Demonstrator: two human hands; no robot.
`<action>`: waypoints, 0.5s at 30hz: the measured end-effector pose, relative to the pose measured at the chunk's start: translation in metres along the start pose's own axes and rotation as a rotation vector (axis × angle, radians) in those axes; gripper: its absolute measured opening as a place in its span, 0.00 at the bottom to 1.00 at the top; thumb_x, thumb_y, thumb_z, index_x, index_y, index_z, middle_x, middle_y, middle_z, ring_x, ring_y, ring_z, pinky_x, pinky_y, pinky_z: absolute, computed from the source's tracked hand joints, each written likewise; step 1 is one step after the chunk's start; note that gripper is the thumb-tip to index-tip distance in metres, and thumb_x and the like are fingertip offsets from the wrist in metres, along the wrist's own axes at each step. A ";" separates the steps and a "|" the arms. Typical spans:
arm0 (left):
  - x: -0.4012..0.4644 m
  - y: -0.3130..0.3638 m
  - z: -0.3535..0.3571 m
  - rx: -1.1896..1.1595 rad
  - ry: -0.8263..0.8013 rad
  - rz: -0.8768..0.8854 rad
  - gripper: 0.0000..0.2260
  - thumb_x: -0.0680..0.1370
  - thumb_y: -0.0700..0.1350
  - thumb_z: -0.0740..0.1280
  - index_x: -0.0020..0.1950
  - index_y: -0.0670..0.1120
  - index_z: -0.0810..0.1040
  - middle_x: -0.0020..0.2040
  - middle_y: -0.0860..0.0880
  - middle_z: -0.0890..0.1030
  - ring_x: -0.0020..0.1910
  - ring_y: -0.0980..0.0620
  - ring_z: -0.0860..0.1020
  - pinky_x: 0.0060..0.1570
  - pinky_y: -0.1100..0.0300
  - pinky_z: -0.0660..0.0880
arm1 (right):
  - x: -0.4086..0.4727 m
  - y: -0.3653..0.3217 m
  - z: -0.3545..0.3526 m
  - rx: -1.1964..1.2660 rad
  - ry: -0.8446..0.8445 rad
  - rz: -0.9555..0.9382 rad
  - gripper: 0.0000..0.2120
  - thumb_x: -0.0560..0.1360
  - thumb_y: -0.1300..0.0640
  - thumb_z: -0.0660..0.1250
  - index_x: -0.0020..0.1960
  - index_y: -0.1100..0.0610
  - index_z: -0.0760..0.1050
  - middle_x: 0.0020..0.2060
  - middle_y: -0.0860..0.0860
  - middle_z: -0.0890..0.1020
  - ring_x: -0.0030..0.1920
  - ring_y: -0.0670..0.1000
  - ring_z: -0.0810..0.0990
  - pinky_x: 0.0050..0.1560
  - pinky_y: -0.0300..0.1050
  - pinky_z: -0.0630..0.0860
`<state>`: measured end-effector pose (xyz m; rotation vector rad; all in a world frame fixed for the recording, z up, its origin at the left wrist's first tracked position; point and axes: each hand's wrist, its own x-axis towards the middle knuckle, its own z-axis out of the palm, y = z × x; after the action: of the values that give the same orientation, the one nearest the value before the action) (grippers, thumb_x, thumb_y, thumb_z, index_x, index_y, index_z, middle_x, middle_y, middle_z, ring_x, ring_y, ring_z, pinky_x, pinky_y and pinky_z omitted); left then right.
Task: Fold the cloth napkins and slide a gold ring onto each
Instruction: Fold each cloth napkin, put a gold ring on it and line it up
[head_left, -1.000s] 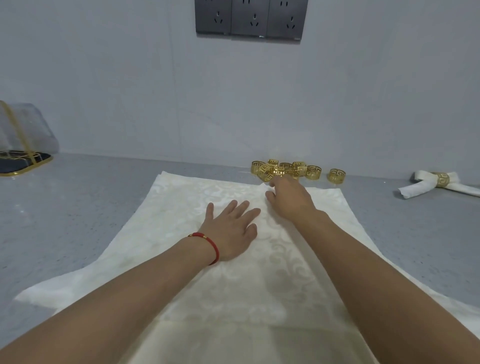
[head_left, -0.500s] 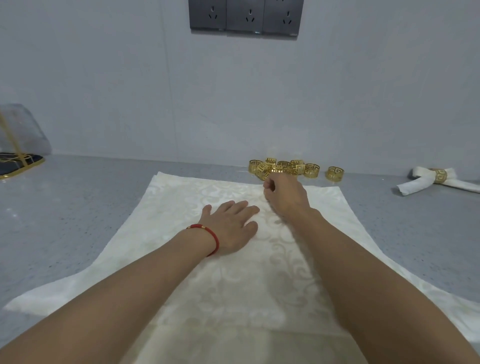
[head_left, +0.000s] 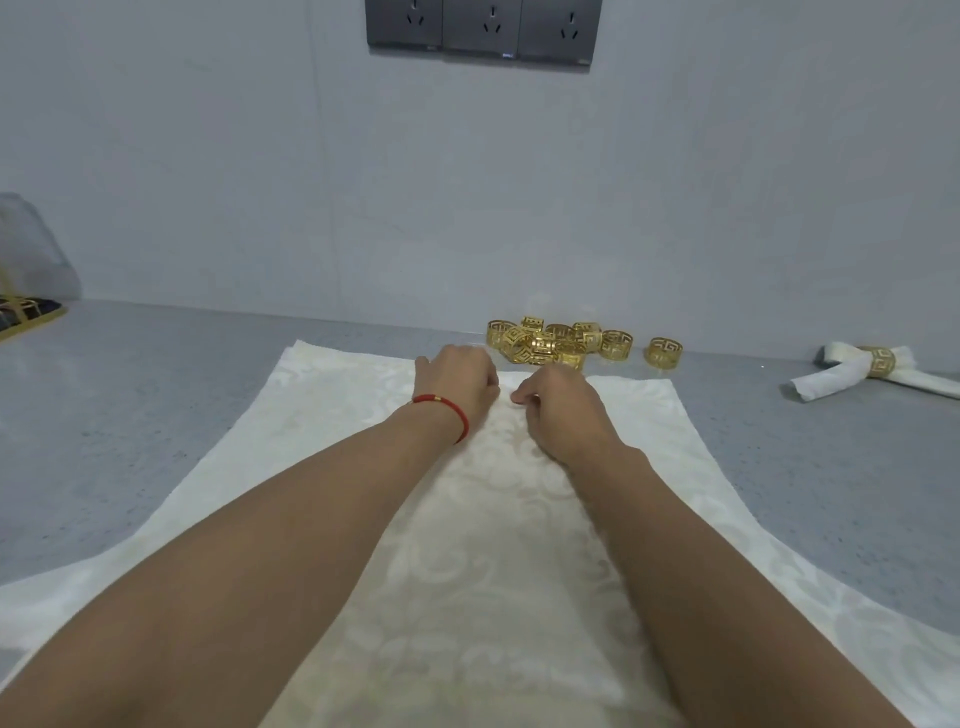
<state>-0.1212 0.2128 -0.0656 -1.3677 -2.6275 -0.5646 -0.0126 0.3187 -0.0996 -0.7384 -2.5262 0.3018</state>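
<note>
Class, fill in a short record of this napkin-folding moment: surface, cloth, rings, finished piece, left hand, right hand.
surface: grey counter against a pale wall
cloth: cream patterned napkin spread flat
rings: pile of gold rings beyond the napkin's far edge, one ring apart to the right
finished piece: rolled napkin already in a ring, far right
left hand: left hand, fingers curled at the far edge, seems to pinch the napkin
right hand: right hand, the same, beside it

One spread napkin (head_left: 322, 457), one ringed napkin (head_left: 852, 371), two hands, roughly nine loose rings (head_left: 558, 340) (piled, overlapping)
</note>
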 end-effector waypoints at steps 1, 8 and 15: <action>0.002 0.000 0.002 -0.012 -0.006 -0.013 0.09 0.75 0.42 0.64 0.36 0.50 0.78 0.41 0.53 0.79 0.49 0.46 0.77 0.52 0.51 0.68 | 0.000 0.001 0.000 0.015 0.006 0.013 0.15 0.74 0.69 0.63 0.53 0.59 0.85 0.53 0.57 0.85 0.54 0.61 0.83 0.51 0.57 0.82; 0.000 0.001 -0.001 0.120 0.031 0.155 0.09 0.77 0.39 0.62 0.46 0.52 0.78 0.48 0.53 0.81 0.54 0.48 0.75 0.55 0.50 0.67 | 0.004 0.001 -0.002 0.143 0.025 0.059 0.12 0.79 0.58 0.68 0.61 0.53 0.83 0.56 0.54 0.83 0.57 0.56 0.81 0.55 0.50 0.78; -0.005 0.004 -0.001 0.391 0.138 0.397 0.09 0.76 0.38 0.65 0.42 0.52 0.78 0.40 0.54 0.72 0.50 0.48 0.74 0.46 0.55 0.60 | 0.000 -0.006 -0.009 0.069 0.049 0.062 0.08 0.74 0.62 0.69 0.41 0.48 0.78 0.41 0.48 0.82 0.44 0.55 0.80 0.41 0.49 0.77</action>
<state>-0.1156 0.2104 -0.0648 -1.5830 -2.1232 -0.0821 -0.0111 0.3141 -0.0898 -0.7893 -2.4371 0.3852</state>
